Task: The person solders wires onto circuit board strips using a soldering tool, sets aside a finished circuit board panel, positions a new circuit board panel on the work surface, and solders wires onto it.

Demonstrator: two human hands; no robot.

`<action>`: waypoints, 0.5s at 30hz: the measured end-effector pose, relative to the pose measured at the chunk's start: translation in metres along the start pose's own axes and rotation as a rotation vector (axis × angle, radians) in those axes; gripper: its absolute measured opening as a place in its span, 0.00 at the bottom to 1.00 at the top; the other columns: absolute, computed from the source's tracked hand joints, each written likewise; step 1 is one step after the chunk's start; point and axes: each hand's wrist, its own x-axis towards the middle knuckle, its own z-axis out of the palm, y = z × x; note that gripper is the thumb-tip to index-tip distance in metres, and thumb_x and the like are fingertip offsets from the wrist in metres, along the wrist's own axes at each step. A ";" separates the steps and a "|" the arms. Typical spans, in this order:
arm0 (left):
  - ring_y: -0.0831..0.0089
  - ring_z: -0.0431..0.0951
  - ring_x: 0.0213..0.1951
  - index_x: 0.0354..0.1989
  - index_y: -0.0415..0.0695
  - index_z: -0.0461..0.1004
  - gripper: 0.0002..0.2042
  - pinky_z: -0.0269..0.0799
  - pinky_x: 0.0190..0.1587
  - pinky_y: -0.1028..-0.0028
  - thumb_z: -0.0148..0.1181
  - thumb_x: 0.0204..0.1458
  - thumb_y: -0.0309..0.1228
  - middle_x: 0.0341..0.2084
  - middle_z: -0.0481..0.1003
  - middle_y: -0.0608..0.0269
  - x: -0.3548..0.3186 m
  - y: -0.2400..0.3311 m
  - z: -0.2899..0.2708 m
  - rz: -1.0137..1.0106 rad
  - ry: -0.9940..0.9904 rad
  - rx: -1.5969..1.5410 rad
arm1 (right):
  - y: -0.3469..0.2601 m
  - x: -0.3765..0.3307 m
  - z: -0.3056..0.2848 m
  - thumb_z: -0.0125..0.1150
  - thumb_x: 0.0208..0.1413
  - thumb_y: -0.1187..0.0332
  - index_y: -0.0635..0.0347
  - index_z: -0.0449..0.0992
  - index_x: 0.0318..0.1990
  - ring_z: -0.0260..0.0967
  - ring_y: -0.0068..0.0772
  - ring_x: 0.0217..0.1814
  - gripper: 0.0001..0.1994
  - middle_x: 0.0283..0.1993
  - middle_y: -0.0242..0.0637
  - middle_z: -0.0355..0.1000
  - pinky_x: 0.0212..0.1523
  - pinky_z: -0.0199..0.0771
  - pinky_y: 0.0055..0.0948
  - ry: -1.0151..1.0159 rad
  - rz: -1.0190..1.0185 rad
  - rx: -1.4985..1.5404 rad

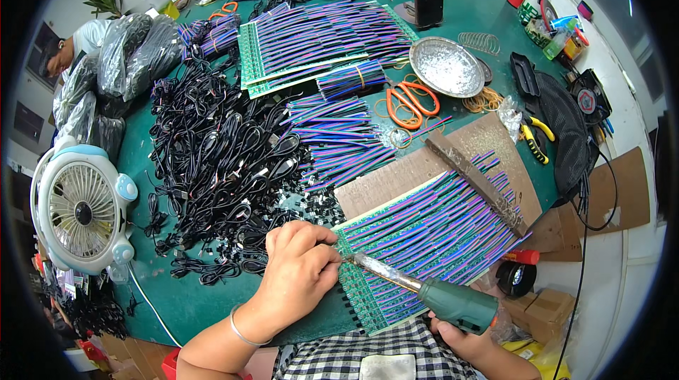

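My right hand (460, 337) grips a green-handled soldering iron (458, 305), partly hiding the fingers. The iron's metal barrel points left, its tip at the left edge of a green circuit board panel (361, 298). At that edge my left hand (300, 267) is closed in a pinch close to the tip; what it holds is hidden. Rows of blue, purple and black wires (417, 228) run rightward from the panel. Across their far ends lies a brown wooden bar (477, 183). Black connectors line the panel's lower left edge. Beneath everything is a brown board (385, 185).
Black cables (219, 146) are heaped left of the panel, near a white fan (81, 214). Loose wires (336, 136), another wired panel (318, 40), orange scissors (410, 105) and a metal dish (447, 67) lie beyond. Yellow-black pliers (536, 141) lie right.
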 end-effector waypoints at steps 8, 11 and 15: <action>0.64 0.68 0.44 0.23 0.47 0.75 0.07 0.57 0.48 0.63 0.64 0.33 0.23 0.37 0.72 0.68 0.002 0.000 0.000 0.016 -0.024 0.010 | -0.011 0.004 0.005 0.60 0.52 0.68 0.70 0.63 0.53 0.71 0.29 0.31 0.23 0.43 0.44 0.70 0.33 0.73 0.26 0.062 -0.059 0.138; 0.64 0.68 0.44 0.23 0.47 0.74 0.07 0.57 0.48 0.63 0.64 0.33 0.23 0.37 0.72 0.68 0.000 0.002 -0.004 0.003 -0.022 0.031 | -0.022 0.012 0.006 0.60 0.51 0.66 0.70 0.62 0.54 0.71 0.31 0.31 0.25 0.45 0.47 0.69 0.31 0.74 0.27 0.057 -0.093 0.140; 0.65 0.68 0.44 0.22 0.47 0.74 0.07 0.57 0.48 0.64 0.64 0.33 0.23 0.37 0.72 0.68 0.001 0.001 -0.003 0.013 -0.028 0.037 | -0.011 0.007 0.004 0.61 0.50 0.66 0.71 0.59 0.56 0.72 0.33 0.30 0.28 0.48 0.50 0.69 0.30 0.75 0.27 0.036 -0.038 0.197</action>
